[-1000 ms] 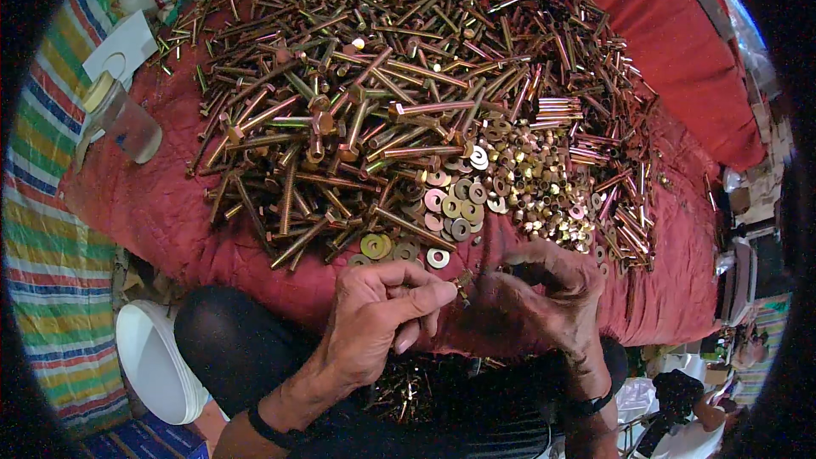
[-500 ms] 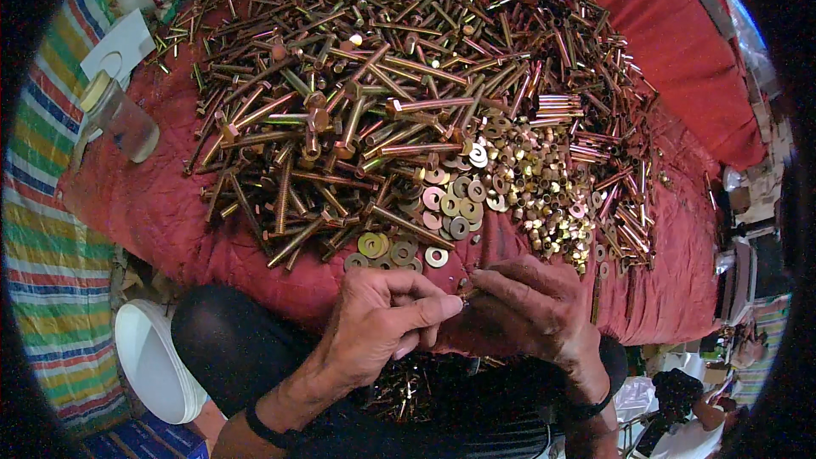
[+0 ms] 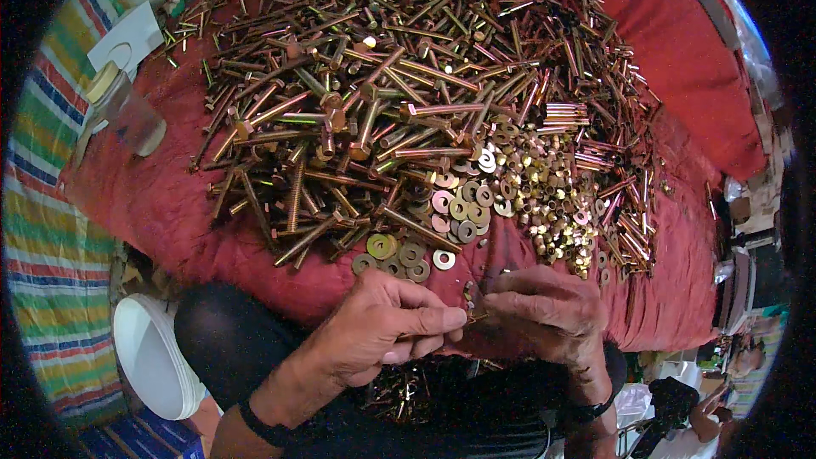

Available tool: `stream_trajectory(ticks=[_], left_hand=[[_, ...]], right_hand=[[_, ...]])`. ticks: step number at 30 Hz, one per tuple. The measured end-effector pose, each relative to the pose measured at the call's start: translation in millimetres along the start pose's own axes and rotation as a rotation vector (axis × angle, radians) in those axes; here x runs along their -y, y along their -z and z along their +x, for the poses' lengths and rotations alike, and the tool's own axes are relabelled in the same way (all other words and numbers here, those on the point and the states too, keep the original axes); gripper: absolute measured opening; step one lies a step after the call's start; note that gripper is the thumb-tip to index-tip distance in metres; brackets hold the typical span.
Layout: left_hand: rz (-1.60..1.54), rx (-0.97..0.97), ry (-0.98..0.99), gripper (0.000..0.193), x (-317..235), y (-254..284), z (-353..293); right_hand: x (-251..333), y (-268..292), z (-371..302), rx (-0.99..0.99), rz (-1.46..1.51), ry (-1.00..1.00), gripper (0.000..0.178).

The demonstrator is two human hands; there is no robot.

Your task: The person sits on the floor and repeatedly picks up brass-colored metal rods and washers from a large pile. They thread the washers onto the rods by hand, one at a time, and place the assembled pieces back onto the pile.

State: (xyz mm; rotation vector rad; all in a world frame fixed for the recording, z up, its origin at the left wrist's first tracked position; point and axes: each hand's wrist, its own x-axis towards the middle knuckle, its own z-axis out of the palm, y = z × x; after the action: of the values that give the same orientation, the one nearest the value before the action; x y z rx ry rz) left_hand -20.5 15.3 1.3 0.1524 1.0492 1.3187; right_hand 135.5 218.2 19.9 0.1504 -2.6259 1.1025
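My left hand (image 3: 387,327) is closed in a pinch, and a thin brass-coloured bolt (image 3: 478,317) pokes out past its thumb tip. Facing it across a small gap, my right hand (image 3: 548,310) has its fingers curled together; a tiny bright bit shows at the fingertips, too small to name. Flat washers (image 3: 444,260) lie just beyond my left hand. Small gold-coloured nuts (image 3: 557,204) are heaped beyond my right hand. Behind these spreads a large pile of hex bolts (image 3: 297,178). Between the hands are a few tiny dark pieces.
Red padded cloth (image 3: 663,310) lies under the hardware. At the left stand a lidded clear jar (image 3: 132,115), a white card (image 3: 127,38) and a white bucket (image 3: 153,361). Striped sheeting (image 3: 64,289) borders the left side. Another person (image 3: 710,416) shows at lower right.
My right hand has moved slightly right and down, away from the left fingertips, opening a gap between them. My left hand has lowered a little. The whole view has shifted slightly.
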Motion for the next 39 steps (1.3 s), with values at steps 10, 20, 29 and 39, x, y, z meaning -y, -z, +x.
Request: stream_trajectory(ticks=[10, 20, 29, 39], left_hand=[[0.416, -0.149, -0.383, 0.018, 10, -9, -4], [0.602, -0.208, -0.546, 0.019, 9, -13, -4], [0.410, -0.138, -0.460, 0.019, 10, -14, -4], [0.513, -0.207, -0.618, 0.017, 11, -20, -5]], right_hand=[[5, 5, -13, 0.101, 0.331, -0.391, 0.041], [9, -3, -9, -0.039, 0.139, -0.257, 0.038], [0, 4, -12, 0.155, 0.008, -0.168, 0.036], [23, -6, -5, -0.145, 0.555, -0.774, 0.033]])
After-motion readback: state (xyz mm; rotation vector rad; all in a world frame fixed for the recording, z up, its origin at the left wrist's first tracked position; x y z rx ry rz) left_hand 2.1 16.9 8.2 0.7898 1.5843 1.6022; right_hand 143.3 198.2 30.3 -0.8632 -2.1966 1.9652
